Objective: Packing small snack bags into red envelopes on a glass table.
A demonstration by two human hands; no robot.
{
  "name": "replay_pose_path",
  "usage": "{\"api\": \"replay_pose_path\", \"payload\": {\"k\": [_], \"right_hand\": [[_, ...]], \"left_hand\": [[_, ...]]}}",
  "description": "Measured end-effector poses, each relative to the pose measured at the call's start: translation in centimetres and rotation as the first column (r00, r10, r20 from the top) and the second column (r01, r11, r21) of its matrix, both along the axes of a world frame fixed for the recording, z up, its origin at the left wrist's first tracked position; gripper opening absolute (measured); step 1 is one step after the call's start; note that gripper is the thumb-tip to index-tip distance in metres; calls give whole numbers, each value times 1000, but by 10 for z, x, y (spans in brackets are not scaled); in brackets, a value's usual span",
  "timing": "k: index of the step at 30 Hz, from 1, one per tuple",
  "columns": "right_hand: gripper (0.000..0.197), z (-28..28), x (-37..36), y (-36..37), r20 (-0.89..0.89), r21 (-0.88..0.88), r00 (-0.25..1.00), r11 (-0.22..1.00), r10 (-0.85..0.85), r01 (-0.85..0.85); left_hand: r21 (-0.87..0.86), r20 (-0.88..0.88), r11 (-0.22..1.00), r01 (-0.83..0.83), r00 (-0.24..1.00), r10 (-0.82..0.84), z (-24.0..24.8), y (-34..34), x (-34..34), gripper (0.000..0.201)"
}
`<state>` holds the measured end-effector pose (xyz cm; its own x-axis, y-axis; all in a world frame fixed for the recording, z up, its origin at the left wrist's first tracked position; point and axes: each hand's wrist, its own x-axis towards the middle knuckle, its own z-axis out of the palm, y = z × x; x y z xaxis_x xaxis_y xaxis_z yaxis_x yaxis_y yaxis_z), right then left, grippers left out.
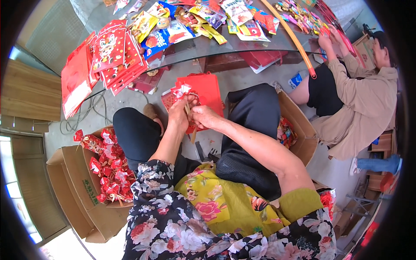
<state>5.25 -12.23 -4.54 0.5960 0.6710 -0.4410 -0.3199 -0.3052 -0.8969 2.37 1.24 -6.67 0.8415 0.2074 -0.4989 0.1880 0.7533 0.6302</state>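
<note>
Over the gap between my knees, my left hand point(178, 113) is closed round the gathered neck of a small red gift bag point(182, 90). Its crinkled red and white top sticks up above my fingers. My right hand point(204, 117) pinches a gold ribbon point(188, 111) at that neck, touching the left hand; a loose tail hangs below. Fingers hide much of the bag and the ribbon's wrap. Just beyond my hands is a flat red surface point(210, 89), perhaps a box or stool top.
A glass table point(208, 47) ahead bears flat red bags point(110, 50) and several snack packets point(158, 41). Filled red bags point(115, 173) lie in a cardboard box point(73, 186) at left; another box point(299, 125) stands right. A person point(362, 86) works at the table's right side.
</note>
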Motion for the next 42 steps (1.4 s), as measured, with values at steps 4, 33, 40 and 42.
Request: {"api": "replay_pose_path", "payload": {"k": [4,33,40,42], "right_hand": [[18,1,1,-2,18,32,998,997,-66,65],[6,37,-7,-17,544,-61,839,997,-13,55],[6,42,4,-12,610,188,760,973,-224,136],[5,40,9,-14,540,250,798,956,-268,152]], "left_hand": [[-49,81,996,69,995,-65,8,-2,-2,29],[133,-30,989,61,998,-58,3,-4,-3,23],[572,-15,810,128,989,-146,4,3,-4,19],[799,-30,589,124,986,-166,35,-1,-9,18]]}}
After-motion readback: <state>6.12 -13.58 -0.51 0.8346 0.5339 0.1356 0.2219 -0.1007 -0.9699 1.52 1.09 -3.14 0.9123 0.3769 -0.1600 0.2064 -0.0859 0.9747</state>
